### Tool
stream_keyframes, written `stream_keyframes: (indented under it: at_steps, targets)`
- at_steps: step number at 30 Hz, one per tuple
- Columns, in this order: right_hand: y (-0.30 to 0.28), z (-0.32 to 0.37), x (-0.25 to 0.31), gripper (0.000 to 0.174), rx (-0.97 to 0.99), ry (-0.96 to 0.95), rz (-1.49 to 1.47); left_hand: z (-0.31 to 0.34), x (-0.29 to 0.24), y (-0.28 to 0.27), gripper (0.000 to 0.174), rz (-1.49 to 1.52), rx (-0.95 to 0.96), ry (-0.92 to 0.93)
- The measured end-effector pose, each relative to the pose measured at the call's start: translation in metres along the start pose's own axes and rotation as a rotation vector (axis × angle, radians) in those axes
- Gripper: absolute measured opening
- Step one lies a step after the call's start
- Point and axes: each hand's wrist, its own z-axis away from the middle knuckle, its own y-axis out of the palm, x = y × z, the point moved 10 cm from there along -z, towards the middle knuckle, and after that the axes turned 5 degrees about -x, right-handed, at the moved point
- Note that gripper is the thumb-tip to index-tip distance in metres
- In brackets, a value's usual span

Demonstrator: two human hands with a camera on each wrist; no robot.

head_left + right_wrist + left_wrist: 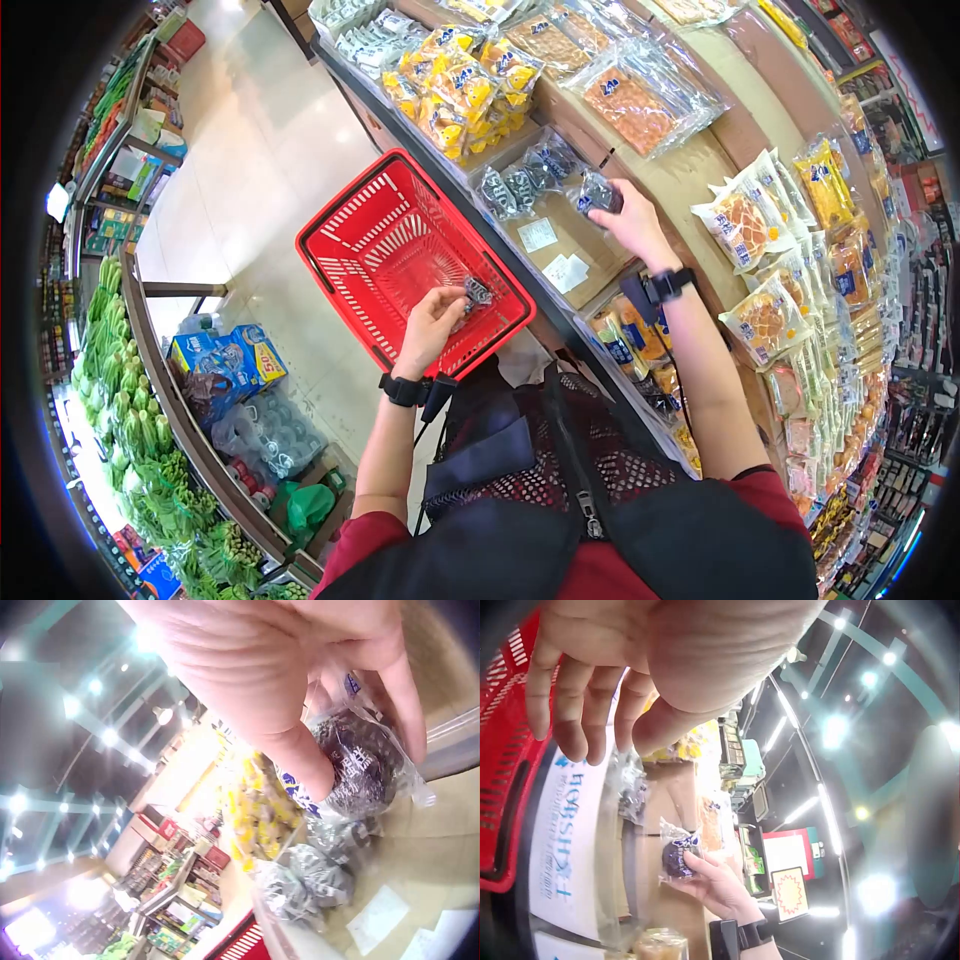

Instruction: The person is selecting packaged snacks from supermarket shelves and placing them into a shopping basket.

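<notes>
My right hand [637, 228] grips a dark round pastry in a clear wrapper [361, 765], thumb on one side and fingers on the other. It is above a shelf compartment where several similar dark wrapped pastries [518, 188] lie. White lettering shows on the wrapper in the right wrist view. Over the red shopping basket [345, 290] is my left hand [432, 328], its fingers loosely bent with nothing between them in the left wrist view. Beside those fingertips in the head view, a small dark packet [479, 291] shows inside the basket.
Yellow-wrapped snacks [455, 85] are piled behind the dark pastries. Flat packaged pastries [635, 100] and bagged breads [745, 225] fill the shelves to the right. White paper slips [566, 272] lie in the compartment. A vegetable stand [130, 400] and the tiled floor [240, 130] are at left.
</notes>
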Motion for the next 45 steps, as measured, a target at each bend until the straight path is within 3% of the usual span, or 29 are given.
stream_keyframes:
  at_steps: [9,13,16,18,23,28,30,32,34,38,41,42,44,45]
  targets:
    - [0.054,-0.038,-0.042,0.048,-0.036,0.097,0.230,0.025,0.072,-0.071,0.024,-0.015,-0.219,-0.114]
    - [0.053,-0.041,-0.039,0.047,-0.011,0.071,0.683,0.031,0.097,-0.089,0.026,-0.067,-0.229,-0.191]
    - [0.039,-0.034,0.003,0.042,-0.153,-0.116,0.827,0.021,0.126,-0.103,0.026,-0.184,-0.260,-0.197]
    - [0.027,-0.020,0.037,0.039,-0.130,-0.158,0.869,0.004,0.139,-0.113,0.028,-0.303,-0.294,-0.119]
    - [-0.002,0.040,0.088,0.038,0.006,-0.229,0.543,-0.050,0.182,-0.121,0.034,-0.428,-0.285,-0.172]
    - [-0.013,0.098,0.069,0.036,0.099,-0.014,0.283,-0.095,0.250,-0.133,0.051,-0.834,-0.395,-0.261]
    - [-0.016,0.117,0.050,0.034,0.100,-0.015,0.302,-0.101,0.272,-0.129,0.058,-0.828,-0.345,-0.363]
    - [-0.021,0.131,0.038,0.033,0.121,0.104,0.256,-0.097,0.315,-0.137,0.065,-0.772,-0.381,-0.626]
    - [-0.026,0.142,0.023,0.031,0.104,0.170,0.261,-0.105,0.341,-0.133,0.067,-0.754,-0.354,-0.657]
    - [-0.034,0.154,0.008,0.029,0.071,0.288,0.242,-0.113,0.351,-0.137,0.054,-0.730,-0.540,-0.509]
    - [-0.034,0.159,0.007,0.028,0.076,0.337,0.240,-0.110,0.342,-0.132,0.029,-0.696,-0.486,-0.581]
    - [-0.033,0.159,0.005,0.028,0.075,0.336,0.241,-0.112,0.345,-0.130,0.029,-0.695,-0.487,-0.579]
    - [-0.029,0.158,0.009,0.028,0.084,0.243,0.255,-0.122,0.351,-0.115,0.022,-0.922,-0.255,-0.569]
    - [-0.028,0.156,0.011,0.028,0.085,0.236,0.250,-0.122,0.347,-0.112,0.019,-0.924,-0.268,-0.457]
